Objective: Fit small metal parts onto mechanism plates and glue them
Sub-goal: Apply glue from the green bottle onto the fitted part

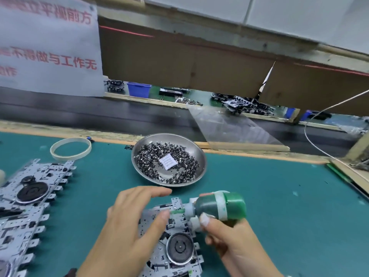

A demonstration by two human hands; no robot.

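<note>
Green glue is being applied: a green glue bottle (pixel 219 205), wrapped with a band of white tape, is gripped in the right hand (pixel 229 242), whose fingers and thumb are curled round its body, and its nozzle is laid across the upper edge of a mechanism plate (pixel 175 244) lying on the teal bench mat (pixel 279 206) directly in front of the person. A green streak is seen at the nozzle tip, so the gluing step on this plate is judged to be under way. The plate is steadied by the left hand (pixel 129 220), whose fingers are spread and fairly straight, with one fingertip pressed close to the nozzle tip.

Further mechanism plates (pixel 30 196) are stacked at the left of the mat; whether these are finished or waiting cannot be told. A steel dish (pixel 139 148) behind the hands holds a large heap of small metal parts (pixel 175 162) and a white sachet (pixel 167 161), which suggests much of the work is left. A tape ring (pixel 70 148) lies to the dish's left.

The fitted part itself is hidden under the fingertip and nozzle. The near plate's lower edge is cut off by the frame, and the stacked plates are cut off at the left. The red lettering on the hanging sheet (pixel 50 47) is blurred and partly cropped.
</note>
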